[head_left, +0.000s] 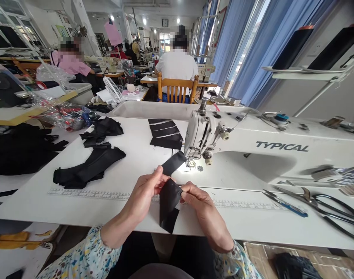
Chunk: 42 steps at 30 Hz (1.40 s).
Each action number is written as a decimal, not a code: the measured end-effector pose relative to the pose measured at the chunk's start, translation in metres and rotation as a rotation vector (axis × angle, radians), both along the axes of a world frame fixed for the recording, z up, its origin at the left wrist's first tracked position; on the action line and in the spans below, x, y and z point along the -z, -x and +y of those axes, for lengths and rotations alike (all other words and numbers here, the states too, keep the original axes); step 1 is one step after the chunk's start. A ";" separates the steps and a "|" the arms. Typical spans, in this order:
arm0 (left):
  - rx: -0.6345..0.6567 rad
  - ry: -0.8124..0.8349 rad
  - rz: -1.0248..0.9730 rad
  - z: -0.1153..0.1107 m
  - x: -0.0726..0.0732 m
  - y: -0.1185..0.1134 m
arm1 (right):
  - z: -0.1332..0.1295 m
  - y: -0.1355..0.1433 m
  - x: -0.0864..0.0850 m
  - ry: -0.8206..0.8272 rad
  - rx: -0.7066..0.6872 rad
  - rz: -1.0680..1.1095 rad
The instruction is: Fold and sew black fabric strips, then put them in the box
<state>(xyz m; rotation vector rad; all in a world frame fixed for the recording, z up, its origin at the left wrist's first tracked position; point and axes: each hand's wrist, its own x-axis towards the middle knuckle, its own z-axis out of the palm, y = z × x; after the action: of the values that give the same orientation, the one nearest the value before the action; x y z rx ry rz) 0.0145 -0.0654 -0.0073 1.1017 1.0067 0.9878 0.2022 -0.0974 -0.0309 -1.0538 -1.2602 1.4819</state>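
Note:
Between my two hands hangs a black fabric piece (169, 201), its lower end folded near the table's front edge. My left hand (146, 190) pinches its upper left corner, thumb and fingers closed. On the other side, my right hand (200, 203) pinches the right edge between thumb and forefinger. Just beyond the left fingertips, a black fabric strip (173, 162) runs toward the needle area of a white sewing machine (191, 139). Whether this strip joins the held piece is hidden by my left fingers.
Several black cut pieces (165, 131) lie behind the strip, with more black fabric piles (90, 166) at left. Large scissors (316, 201) and a blue-handled snipping tool (290, 205) rest at right. A person in white (177, 64) sits ahead, by a wooden chair (177, 83).

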 end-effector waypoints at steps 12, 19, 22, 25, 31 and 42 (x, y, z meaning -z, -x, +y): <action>-0.122 -0.060 -0.030 0.004 0.001 -0.001 | -0.008 0.001 -0.008 -0.193 -0.027 -0.284; -0.064 -0.117 -0.133 0.039 0.007 0.049 | -0.034 0.010 -0.004 -0.543 -0.247 -0.805; -0.442 -0.349 0.022 0.043 0.009 0.075 | -0.039 0.016 -0.002 -0.567 -0.236 -0.869; -0.444 -0.504 0.233 0.023 0.011 0.081 | -0.038 0.022 -0.001 -0.535 -0.247 -0.779; 0.076 -0.701 0.568 -0.018 0.031 0.066 | -0.023 0.005 0.004 -0.412 -0.115 -0.578; 0.176 -0.824 0.856 -0.036 0.037 0.043 | -0.007 0.011 0.008 -0.595 -0.103 -0.841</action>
<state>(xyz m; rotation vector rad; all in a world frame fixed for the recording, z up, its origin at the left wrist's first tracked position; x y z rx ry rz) -0.0288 -0.1014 -0.0444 2.3863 1.1451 0.7874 0.1907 -0.1045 -0.0391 -1.2309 -2.1860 0.6080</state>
